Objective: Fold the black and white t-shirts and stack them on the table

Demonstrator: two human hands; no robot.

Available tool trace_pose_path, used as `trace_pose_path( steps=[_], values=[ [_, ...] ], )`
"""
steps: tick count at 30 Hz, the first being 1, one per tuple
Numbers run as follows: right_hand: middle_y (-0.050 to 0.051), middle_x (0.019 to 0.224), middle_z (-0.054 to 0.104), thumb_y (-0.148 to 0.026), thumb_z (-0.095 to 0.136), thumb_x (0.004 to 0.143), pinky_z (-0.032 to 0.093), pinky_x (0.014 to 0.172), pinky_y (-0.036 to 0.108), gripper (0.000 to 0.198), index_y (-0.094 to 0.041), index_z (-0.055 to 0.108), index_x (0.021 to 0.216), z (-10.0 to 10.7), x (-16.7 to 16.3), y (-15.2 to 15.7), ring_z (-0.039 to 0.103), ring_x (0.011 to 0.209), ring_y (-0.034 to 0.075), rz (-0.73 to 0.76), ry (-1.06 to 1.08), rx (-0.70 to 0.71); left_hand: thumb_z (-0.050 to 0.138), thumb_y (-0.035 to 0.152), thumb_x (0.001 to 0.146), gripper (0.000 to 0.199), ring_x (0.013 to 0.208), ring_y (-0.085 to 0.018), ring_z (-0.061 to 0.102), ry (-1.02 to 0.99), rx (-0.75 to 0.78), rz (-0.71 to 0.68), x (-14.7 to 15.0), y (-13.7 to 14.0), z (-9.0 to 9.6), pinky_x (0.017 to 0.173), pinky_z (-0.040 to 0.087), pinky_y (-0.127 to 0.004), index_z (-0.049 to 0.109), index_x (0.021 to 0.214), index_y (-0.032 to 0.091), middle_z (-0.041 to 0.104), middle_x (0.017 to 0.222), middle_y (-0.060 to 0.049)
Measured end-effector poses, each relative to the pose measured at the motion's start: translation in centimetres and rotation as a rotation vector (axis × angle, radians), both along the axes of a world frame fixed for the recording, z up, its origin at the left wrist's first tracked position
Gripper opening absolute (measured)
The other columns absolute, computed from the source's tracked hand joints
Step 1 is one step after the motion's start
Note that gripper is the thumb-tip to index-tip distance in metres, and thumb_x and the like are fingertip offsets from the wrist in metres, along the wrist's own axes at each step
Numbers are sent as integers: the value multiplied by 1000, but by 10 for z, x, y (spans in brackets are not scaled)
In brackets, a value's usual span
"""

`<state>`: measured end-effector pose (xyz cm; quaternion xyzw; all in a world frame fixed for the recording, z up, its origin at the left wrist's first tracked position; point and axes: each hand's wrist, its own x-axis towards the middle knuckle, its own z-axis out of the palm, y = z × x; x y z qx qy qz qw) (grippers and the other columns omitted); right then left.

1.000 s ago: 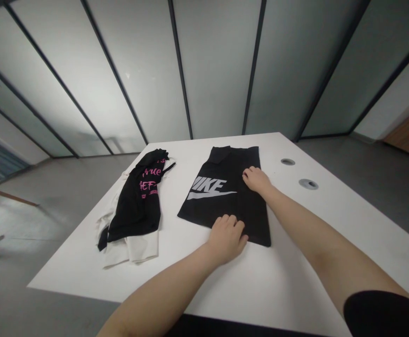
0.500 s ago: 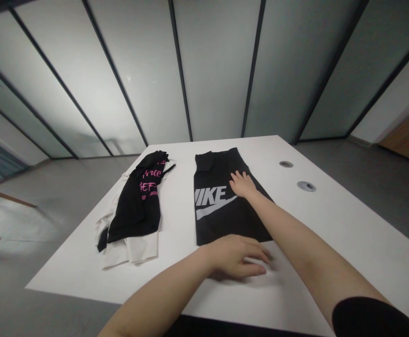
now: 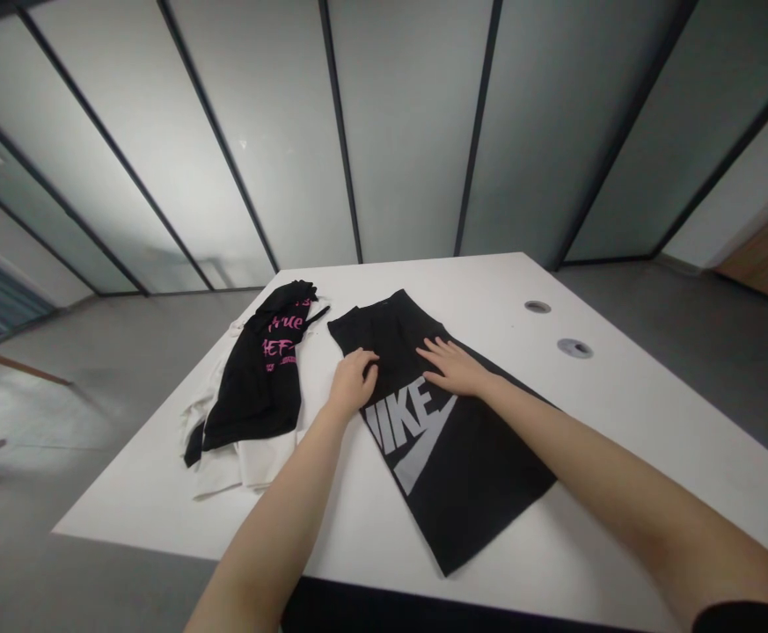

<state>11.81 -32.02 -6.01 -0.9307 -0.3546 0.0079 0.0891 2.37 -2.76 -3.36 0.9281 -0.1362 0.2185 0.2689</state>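
Toward 5 o'clock, the dark garment (image 3: 466,453) is smooth, matt cloth with a flat, pale print (image 3: 405,415). At 8 o'clock, black cloth (image 3: 252,396) with pink lettering (image 3: 279,348) lies over creased, matt white fabric (image 3: 266,463). The worktop (image 3: 489,290) looks smooth, faintly satiny. Frosted glass panels (image 3: 410,132) stand at 12, a wood-look board (image 3: 767,253) at 3; the floor (image 3: 126,352) at 9 shines dully.
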Motion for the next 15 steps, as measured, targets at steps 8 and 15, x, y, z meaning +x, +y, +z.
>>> trace_pose_path(
  steps=[8, 15],
  values=[
    [14, 181, 23, -73, 42, 102, 21, 134, 58, 91, -24, 22, 176, 1, -15, -31, 19, 166, 39, -55, 27, 21, 46, 35, 110, 37, 127, -31, 66, 209, 224, 164, -10, -13, 4, 113, 49, -46, 68, 134, 18, 73, 138, -13],
    [18, 160, 57, -61, 38, 108, 38, 127, 46, 68, -18, 57, 156, 39, 3, -45, 51, 150, 34, -172, 127, 6, 39, 41, 113, 38, 101, -26, 75, 297, 217, 115, -24, -32, 25, 92, 55, -37, 70, 127, 22, 81, 109, -9]
  ],
)
